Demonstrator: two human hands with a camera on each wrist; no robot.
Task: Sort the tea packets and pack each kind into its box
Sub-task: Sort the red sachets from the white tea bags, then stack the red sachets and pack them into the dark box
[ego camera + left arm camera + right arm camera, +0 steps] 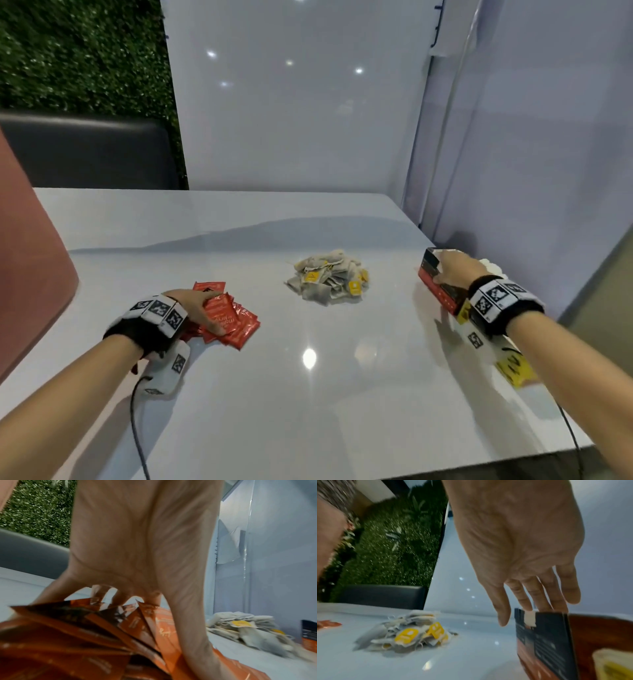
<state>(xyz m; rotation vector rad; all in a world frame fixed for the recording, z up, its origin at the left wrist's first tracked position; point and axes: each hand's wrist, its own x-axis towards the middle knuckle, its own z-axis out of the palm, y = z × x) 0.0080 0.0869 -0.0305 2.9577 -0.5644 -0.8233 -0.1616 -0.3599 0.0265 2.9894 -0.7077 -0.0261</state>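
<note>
My left hand [197,310] clamps the red packets [233,320], fingers and thumb squeezing the stack square, likely for boxing. Yellow-tagged tea bags [329,281] sit piled mid-table [308,411], untouched. My right hand [454,269] reaches the red box [436,286], fingers spread, tips at its rim. Contents hidden.

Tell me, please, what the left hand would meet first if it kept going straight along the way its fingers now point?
Nothing new: the left hand already grips the red packets. Further along that line, probably only bare table, with the pile of tea bags lying off to the side, though depth is unclear.
</note>
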